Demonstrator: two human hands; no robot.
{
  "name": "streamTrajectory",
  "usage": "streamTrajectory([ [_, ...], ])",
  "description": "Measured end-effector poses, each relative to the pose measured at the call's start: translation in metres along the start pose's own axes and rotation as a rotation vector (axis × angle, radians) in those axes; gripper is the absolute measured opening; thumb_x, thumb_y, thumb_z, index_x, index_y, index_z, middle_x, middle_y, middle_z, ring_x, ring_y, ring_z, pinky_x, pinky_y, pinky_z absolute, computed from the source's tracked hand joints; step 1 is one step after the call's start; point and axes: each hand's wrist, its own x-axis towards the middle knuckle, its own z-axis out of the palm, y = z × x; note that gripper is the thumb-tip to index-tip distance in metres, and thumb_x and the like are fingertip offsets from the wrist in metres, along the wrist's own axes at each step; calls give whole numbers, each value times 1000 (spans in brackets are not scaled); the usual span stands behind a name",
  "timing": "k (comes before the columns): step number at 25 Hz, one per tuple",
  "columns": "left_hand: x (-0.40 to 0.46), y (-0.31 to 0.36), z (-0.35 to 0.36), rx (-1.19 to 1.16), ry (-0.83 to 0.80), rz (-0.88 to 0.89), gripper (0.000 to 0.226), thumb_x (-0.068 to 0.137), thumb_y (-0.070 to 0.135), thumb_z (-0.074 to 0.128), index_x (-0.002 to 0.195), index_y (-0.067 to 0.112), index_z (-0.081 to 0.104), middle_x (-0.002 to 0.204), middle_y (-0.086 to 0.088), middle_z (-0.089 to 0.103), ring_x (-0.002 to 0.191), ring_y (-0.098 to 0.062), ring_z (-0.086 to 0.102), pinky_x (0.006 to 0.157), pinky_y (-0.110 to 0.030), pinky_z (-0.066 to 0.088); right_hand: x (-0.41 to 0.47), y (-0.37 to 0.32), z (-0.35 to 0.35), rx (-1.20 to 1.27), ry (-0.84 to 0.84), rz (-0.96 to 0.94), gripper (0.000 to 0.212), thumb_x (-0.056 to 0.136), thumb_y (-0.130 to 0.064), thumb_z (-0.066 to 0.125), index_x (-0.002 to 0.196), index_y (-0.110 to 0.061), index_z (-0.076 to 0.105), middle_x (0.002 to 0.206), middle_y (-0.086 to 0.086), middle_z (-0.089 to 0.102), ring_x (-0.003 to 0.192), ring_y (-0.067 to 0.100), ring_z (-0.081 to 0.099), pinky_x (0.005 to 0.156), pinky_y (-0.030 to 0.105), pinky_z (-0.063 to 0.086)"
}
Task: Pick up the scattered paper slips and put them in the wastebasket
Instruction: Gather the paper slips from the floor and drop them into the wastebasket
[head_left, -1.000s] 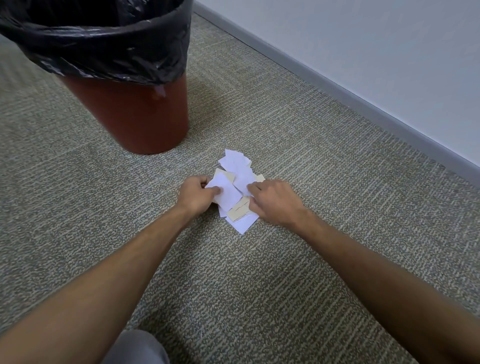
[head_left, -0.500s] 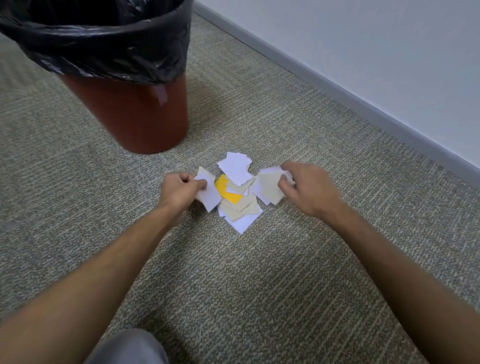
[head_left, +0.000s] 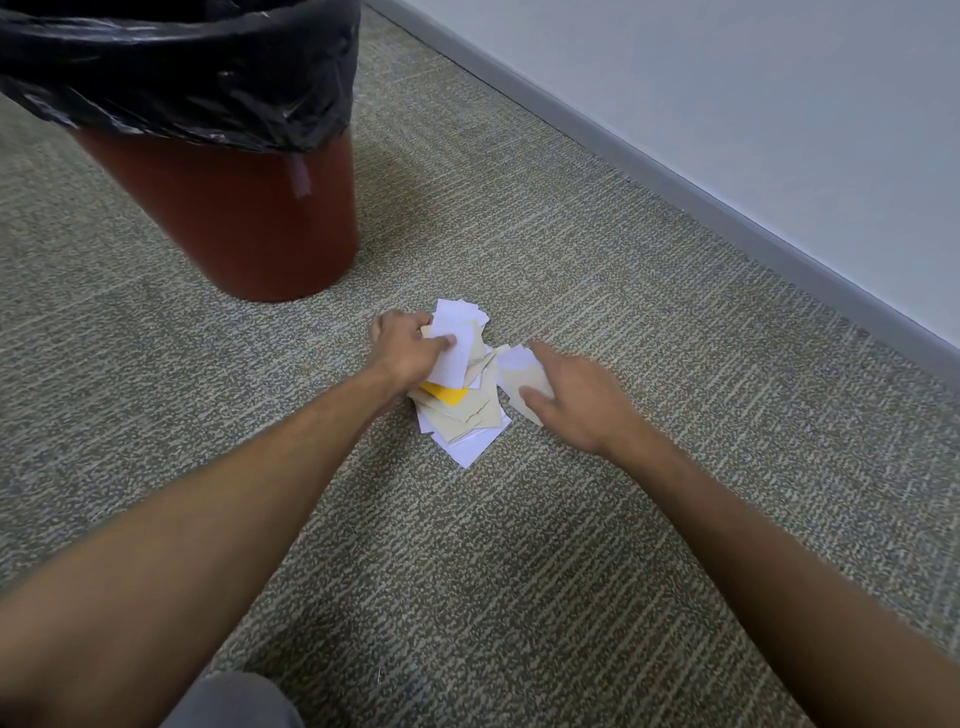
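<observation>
Paper has shifted under both of my hands in the last half second; my left hand (head_left: 410, 351), which was pinching one white slip at the near-left edge of the pile, has moved up and over the far part of it and now clamps a white slip (head_left: 451, 353) between thumb and fingers; my right hand (head_left: 576, 400), which had been lifted off to the side with a few slips, has come back down beside the pile, fingers closed on a small bunch of white and beige slips (head_left: 522, 376). I judge that I am gathering the heap into two handfuls, so nothing has reached the wastebasket (head_left: 234, 208) yet.

Between my hands the pile of paper slips (head_left: 462, 415) lies on the carpet (head_left: 519, 571); it is a loose, overlapping stack of white and beige squares with one yellow slip (head_left: 445, 393) peeking out just below my left hand; the edges splay unevenly. Beyond my left hand stands the wastebasket, red-brown with a black liner (head_left: 208, 98), near but apart from the pile.
</observation>
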Motion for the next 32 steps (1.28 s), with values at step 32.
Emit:
streamTrajectory([
  [32,-31,171,-210,-390,322,332,15,74,9,78,85,2,71,93,-13,74,80,-23,69,68,-35,55,108,-121,-220,1068,495,34,16,79,-14,74,93,-7,71,85,7,72,72,12,68,67,30,58],
])
